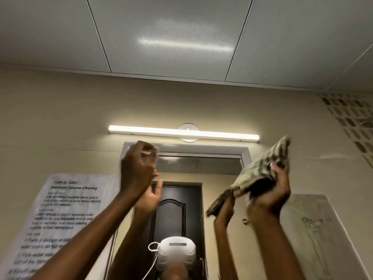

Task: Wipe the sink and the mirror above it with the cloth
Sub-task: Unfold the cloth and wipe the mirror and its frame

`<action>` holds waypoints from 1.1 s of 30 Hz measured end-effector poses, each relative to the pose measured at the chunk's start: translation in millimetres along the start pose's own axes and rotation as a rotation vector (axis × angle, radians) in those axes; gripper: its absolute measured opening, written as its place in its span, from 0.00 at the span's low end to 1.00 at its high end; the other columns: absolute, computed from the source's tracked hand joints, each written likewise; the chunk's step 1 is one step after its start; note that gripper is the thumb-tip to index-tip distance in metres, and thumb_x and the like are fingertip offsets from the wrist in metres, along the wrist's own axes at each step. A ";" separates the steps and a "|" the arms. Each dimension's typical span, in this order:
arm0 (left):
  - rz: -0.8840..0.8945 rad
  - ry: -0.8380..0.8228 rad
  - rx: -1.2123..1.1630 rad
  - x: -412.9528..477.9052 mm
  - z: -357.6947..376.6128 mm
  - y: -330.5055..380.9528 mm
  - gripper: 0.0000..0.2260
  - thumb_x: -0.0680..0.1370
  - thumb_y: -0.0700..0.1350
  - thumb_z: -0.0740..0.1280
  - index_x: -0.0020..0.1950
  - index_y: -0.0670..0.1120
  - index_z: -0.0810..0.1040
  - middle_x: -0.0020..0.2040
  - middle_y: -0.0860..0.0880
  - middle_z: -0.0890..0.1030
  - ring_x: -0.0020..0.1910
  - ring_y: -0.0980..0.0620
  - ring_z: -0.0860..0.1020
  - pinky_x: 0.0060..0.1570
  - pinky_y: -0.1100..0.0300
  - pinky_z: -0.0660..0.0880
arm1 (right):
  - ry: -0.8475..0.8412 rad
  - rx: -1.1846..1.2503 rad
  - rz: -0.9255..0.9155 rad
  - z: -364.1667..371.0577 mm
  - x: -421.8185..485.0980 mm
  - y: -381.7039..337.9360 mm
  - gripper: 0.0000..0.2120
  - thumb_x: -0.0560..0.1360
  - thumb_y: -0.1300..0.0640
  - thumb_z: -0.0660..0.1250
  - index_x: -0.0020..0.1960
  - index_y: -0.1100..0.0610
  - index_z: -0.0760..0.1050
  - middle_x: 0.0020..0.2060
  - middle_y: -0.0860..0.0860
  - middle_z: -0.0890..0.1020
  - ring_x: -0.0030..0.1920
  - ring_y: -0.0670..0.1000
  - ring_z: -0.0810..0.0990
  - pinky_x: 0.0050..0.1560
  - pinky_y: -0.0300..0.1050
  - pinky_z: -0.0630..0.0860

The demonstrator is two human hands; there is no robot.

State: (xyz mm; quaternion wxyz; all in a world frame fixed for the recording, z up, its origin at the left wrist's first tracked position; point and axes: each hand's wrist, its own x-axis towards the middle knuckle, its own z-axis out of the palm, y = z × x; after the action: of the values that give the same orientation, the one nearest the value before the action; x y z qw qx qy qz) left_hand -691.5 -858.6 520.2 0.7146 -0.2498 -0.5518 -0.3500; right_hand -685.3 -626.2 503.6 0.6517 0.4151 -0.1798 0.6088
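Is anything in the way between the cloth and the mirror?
Nothing visible is. The right hand holds the bunched cloth up by the mirror's upper right part, with only open air between them. The left hand is raised near the top left, empty.

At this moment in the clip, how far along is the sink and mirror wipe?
Done: nothing can be confirmed; the sink is out of view. In hand: the right hand grips the crumpled grey-green cloth raised near the top right of the wall mirror; the left hand is empty, by its top left. Left: no wiped area shows.
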 end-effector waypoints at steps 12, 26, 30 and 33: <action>-0.386 0.119 -0.024 -27.9 -8.4 -84.6 0.27 0.79 0.59 0.48 0.66 0.42 0.70 0.59 0.37 0.77 0.58 0.37 0.75 0.60 0.43 0.72 | -0.508 -1.438 -0.099 26.0 60.4 100.3 0.23 0.77 0.49 0.45 0.58 0.55 0.75 0.52 0.60 0.82 0.63 0.63 0.72 0.70 0.61 0.53; -0.175 0.376 -0.058 -37.7 -10.2 -88.1 0.29 0.75 0.61 0.45 0.68 0.48 0.68 0.66 0.41 0.74 0.63 0.41 0.72 0.64 0.38 0.65 | -0.873 -1.082 -0.252 201.3 -85.0 108.6 0.11 0.75 0.55 0.56 0.48 0.58 0.74 0.43 0.56 0.82 0.48 0.57 0.78 0.61 0.56 0.63; -0.166 0.401 -0.080 -37.5 -8.9 -88.9 0.25 0.78 0.57 0.46 0.70 0.48 0.65 0.70 0.44 0.71 0.67 0.45 0.69 0.66 0.47 0.66 | -1.034 -1.055 -0.406 196.4 -92.9 115.5 0.11 0.77 0.55 0.55 0.56 0.57 0.71 0.52 0.55 0.79 0.55 0.56 0.76 0.63 0.53 0.62; -0.215 0.433 -0.135 -36.9 -8.0 -91.6 0.23 0.79 0.55 0.48 0.70 0.47 0.65 0.70 0.45 0.70 0.67 0.47 0.70 0.65 0.57 0.66 | -1.177 -1.051 -0.546 175.7 -100.2 112.0 0.24 0.80 0.52 0.52 0.73 0.60 0.58 0.73 0.56 0.65 0.74 0.55 0.60 0.73 0.54 0.51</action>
State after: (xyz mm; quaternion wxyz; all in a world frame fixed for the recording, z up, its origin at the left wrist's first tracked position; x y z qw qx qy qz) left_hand -763.0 -914.0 479.8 0.7567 -0.1559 -0.3845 -0.5052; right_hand -762.7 -833.9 569.3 0.6848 0.3361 -0.6447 -0.0499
